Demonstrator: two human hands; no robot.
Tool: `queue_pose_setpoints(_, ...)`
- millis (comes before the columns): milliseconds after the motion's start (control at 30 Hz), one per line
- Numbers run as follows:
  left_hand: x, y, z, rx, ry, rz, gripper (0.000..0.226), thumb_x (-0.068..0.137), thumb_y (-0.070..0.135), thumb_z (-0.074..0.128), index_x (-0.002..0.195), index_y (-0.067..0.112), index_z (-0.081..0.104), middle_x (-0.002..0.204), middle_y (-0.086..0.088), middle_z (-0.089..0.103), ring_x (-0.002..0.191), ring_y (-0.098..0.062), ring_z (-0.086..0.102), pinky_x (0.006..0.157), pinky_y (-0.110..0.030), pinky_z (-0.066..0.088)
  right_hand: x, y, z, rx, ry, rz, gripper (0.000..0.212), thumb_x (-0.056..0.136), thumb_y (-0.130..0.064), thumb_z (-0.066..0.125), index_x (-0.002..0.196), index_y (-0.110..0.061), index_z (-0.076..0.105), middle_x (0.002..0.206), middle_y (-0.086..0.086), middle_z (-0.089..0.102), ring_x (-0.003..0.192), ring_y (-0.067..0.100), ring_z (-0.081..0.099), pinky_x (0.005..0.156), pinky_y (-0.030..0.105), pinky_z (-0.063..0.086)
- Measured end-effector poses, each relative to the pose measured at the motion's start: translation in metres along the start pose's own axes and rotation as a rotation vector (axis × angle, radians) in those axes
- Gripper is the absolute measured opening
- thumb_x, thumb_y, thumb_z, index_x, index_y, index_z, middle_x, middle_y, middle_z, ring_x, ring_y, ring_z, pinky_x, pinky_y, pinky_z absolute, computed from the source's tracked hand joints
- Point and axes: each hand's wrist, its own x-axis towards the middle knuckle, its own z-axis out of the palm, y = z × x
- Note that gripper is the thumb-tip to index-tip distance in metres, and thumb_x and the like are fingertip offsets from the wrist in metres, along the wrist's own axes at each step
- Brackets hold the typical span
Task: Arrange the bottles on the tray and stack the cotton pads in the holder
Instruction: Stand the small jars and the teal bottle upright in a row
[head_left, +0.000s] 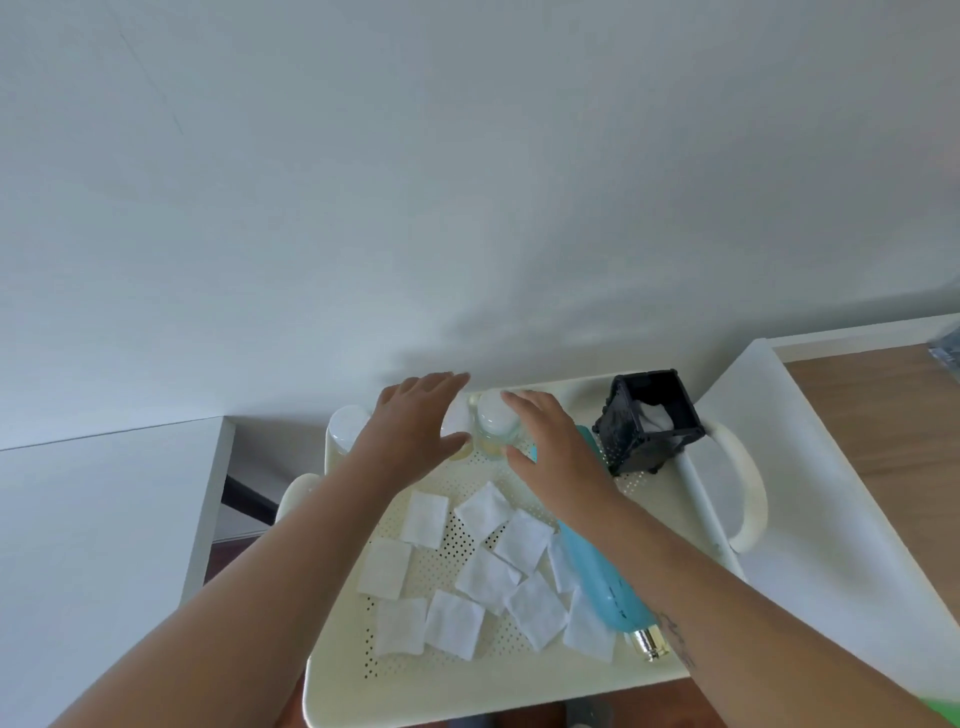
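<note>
A cream perforated tray (441, 670) carries several square white cotton pads (488, 577) scattered flat. A light blue bottle (602, 577) with a silver cap lies on its side along the tray's right part. A small clear bottle with a white cap (496, 423) stands at the tray's back, between my hands. My left hand (415, 426) hovers open just left of it; my right hand (550, 441) is open just right of it, fingers extended. A white bottle (347, 425) stands at the back left. The black square holder (649, 421) at the back right has white pads inside.
The tray has handles at the left (296, 493) and right (748, 493) and sits against a white wall. A white board (810, 493) lies to the right over a wooden surface (883, 415). A white tabletop (93, 519) lies to the left.
</note>
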Motion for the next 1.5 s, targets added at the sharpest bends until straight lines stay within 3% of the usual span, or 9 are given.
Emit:
queue_pose_setpoints(100, -0.003, 0.013, 0.006, 0.028, 0.028, 0.050, 0.072, 0.086, 0.044, 0.064, 0.148, 0.030, 0.031, 0.155, 0.003, 0.036, 0.141, -0.022, 0.031, 0.114, -0.043, 0.024, -0.030, 0.003, 0.001, -0.028, 0.070, 0.035, 0.052, 0.094, -0.023, 0.055, 0.143, -0.022, 0.040, 0.146, -0.002, 0.039, 0.134, 0.013, 0.035, 0.106, 0.017, 0.028)
queue_pose_setpoints(233, -0.006, 0.026, 0.020, 0.097, 0.002, 0.101, 0.072, 0.089, 0.044, 0.059, 0.151, 0.030, 0.026, 0.160, 0.003, 0.023, 0.146, -0.024, 0.022, 0.117, -0.043, 0.018, -0.069, 0.011, 0.008, -0.199, 0.142, 0.095, 0.046, 0.091, -0.023, 0.057, 0.136, -0.014, 0.051, 0.140, 0.006, 0.049, 0.131, 0.026, 0.043, 0.109, 0.038, 0.036)
queue_pose_setpoints(333, -0.009, 0.026, 0.028, 0.138, -0.028, 0.127, 0.072, 0.090, 0.045, 0.057, 0.152, 0.029, 0.022, 0.162, 0.002, 0.017, 0.147, -0.027, 0.018, 0.119, -0.044, 0.016, -0.097, 0.018, 0.013, -0.291, 0.197, 0.217, 0.050, 0.088, -0.028, 0.062, 0.135, -0.015, 0.051, 0.142, 0.010, 0.049, 0.132, 0.033, 0.043, 0.109, 0.045, 0.038)
queue_pose_setpoints(567, -0.014, 0.023, 0.037, 0.175, -0.017, 0.135, 0.075, 0.089, 0.043, 0.058, 0.152, 0.027, 0.021, 0.163, 0.001, 0.016, 0.148, -0.029, 0.015, 0.119, -0.048, 0.013, -0.143, 0.035, 0.025, -0.335, 0.123, 0.370, 0.077, 0.084, -0.049, 0.059, 0.149, -0.033, 0.022, 0.155, 0.006, 0.027, 0.139, 0.029, 0.032, 0.109, 0.042, 0.038)
queue_pose_setpoints(767, -0.013, 0.020, 0.039, 0.206, -0.006, 0.159, 0.077, 0.088, 0.042, 0.060, 0.152, 0.025, 0.022, 0.162, 0.000, 0.016, 0.147, -0.030, 0.016, 0.118, -0.048, 0.014, -0.154, 0.037, 0.034, -0.280, 0.131, 0.452, 0.086, 0.080, -0.043, 0.066, 0.148, -0.039, 0.013, 0.152, 0.005, 0.028, 0.119, 0.025, 0.048, 0.085, 0.034, 0.054)
queue_pose_setpoints(867, -0.014, 0.021, 0.040, 0.211, -0.004, 0.167, 0.077, 0.088, 0.041, 0.061, 0.152, 0.023, 0.023, 0.162, -0.002, 0.017, 0.147, -0.031, 0.016, 0.118, -0.050, 0.014, -0.155, 0.037, 0.037, -0.257, 0.124, 0.490, 0.091, 0.081, -0.038, 0.065, 0.147, -0.045, 0.002, 0.150, 0.001, 0.024, 0.109, 0.022, 0.047, 0.079, 0.030, 0.056)
queue_pose_setpoints(1067, -0.023, 0.039, 0.047, 0.244, 0.029, 0.279, 0.073, 0.087, 0.044, 0.058, 0.151, 0.023, 0.028, 0.160, -0.001, 0.023, 0.148, -0.029, 0.016, 0.118, -0.049, 0.011, -0.154, 0.031, 0.027, -0.255, 0.149, 0.494, 0.087, 0.078, -0.038, 0.065, 0.147, -0.042, 0.013, 0.146, -0.001, 0.031, 0.100, 0.021, 0.047, 0.072, 0.029, 0.055)
queue_pose_setpoints(1233, -0.028, 0.064, 0.065, 0.197, -0.084, 0.473, 0.079, 0.087, 0.043, 0.062, 0.153, 0.027, 0.022, 0.161, 0.003, 0.020, 0.149, -0.026, 0.015, 0.119, -0.043, 0.010, -0.150, 0.021, 0.011, -0.247, 0.178, 0.472, 0.084, 0.075, -0.046, 0.063, 0.146, -0.038, 0.020, 0.145, -0.005, 0.034, 0.100, 0.020, 0.048, 0.073, 0.030, 0.055)
queue_pose_setpoints(1500, -0.022, 0.081, 0.074, -0.083, -0.052, 0.522, 0.084, 0.075, 0.034, 0.078, 0.147, 0.025, 0.037, 0.151, 0.007, 0.041, 0.136, -0.020, 0.039, 0.109, -0.034, 0.034, -0.137, 0.005, -0.019, -0.122, 0.295, 0.405, 0.072, 0.072, -0.050, 0.067, 0.136, -0.036, 0.036, 0.136, -0.011, 0.044, 0.106, 0.016, 0.048, 0.080, 0.028, 0.052)
